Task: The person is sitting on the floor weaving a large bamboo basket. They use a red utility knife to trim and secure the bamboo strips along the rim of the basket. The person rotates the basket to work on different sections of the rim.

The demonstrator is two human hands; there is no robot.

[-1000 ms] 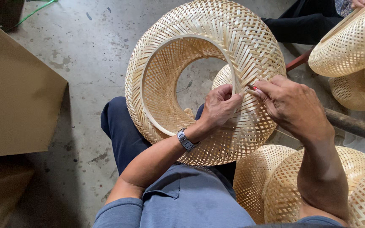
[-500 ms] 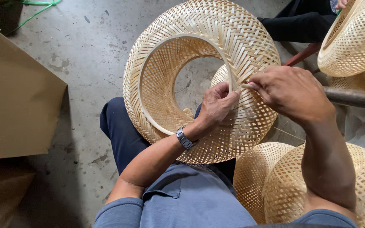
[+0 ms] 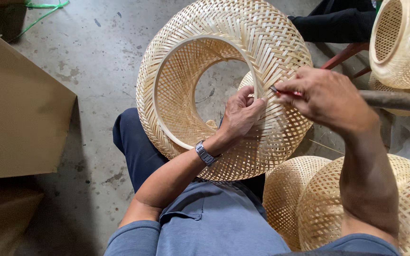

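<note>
- Head view: woven bamboo lampshade (image 3: 224, 90) sits tilted on the lap, its open ring facing up toward the camera.
- Left hand (image 3: 240, 114) presses the rim.
- Right hand (image 3: 326, 97) pinches a red-tipped tool (image 3: 281, 92), possibly a blade, lying roughly level and pointing left.

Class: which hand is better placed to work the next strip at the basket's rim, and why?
Probably the right hand: it pinches a small red-tipped tool at the basket rim. The left hand lies on the weave, steadying it.
</note>
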